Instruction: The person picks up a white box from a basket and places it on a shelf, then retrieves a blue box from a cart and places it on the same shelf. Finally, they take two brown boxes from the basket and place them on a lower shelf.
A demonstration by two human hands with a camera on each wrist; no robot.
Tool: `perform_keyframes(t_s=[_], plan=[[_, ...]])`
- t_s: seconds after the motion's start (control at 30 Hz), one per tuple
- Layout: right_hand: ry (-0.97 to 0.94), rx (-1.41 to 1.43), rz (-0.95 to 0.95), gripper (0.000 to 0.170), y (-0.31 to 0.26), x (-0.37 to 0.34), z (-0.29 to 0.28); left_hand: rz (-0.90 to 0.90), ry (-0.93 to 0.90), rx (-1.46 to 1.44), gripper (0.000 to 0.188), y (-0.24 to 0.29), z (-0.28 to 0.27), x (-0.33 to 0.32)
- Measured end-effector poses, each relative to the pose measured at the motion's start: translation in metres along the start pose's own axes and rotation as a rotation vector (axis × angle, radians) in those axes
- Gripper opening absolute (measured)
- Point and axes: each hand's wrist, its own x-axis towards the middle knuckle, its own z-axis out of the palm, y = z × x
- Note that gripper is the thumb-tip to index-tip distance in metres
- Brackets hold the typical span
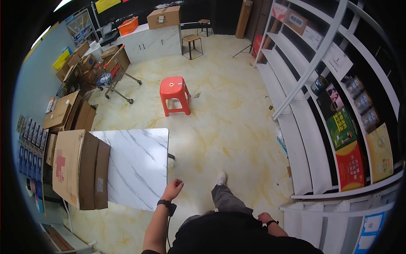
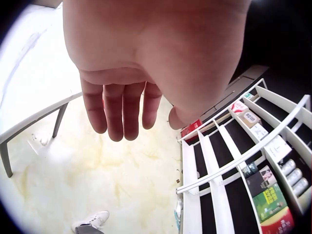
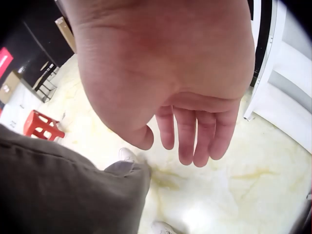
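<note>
My left hand [image 1: 172,190] hangs in the air beside the right edge of a white marbled table [image 1: 137,163], its fingers loosely curved. In the left wrist view that palm [image 2: 151,48] holds nothing, and floor shows past the fingertips. At my right side hangs the right hand [image 1: 265,218], partly hidden by my body in the head view. The right wrist view shows its bare palm [image 3: 165,58] and relaxed fingers above the floor, near my trouser leg [image 3: 73,180]. A large cardboard box [image 1: 80,169] stands on the table's left part.
A red plastic stool [image 1: 173,89] stands ahead on the floor. White shelving [image 1: 292,101] with boxes and cans runs along the right. A shopping cart [image 1: 112,76] and stacked cartons [image 1: 65,111] line the left. Farther back are a counter [image 1: 152,42] and a wooden-topped stool [image 1: 192,39].
</note>
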Motion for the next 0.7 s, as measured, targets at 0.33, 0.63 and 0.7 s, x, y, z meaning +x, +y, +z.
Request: perform_keyframes(t_s=[0.33,0.63,0.7], plan=[[0.149,0.244,-0.214,0.024,-0.242,0.067,-0.101,-0.553,-0.258,0.128,0.045,-0.080,0.025,0.039],[0.093,-0.006,-0.319,0.022,-0.429,0.154,-0.179,-0.434,-0.184,-0.024,0.045,-0.115,0.061,0.100],[0.122,-0.037,-0.345,0.021,-0.465,0.167,-0.192,-0.448,-0.230,-0.001,0.044,-0.117,0.059,0.142]])
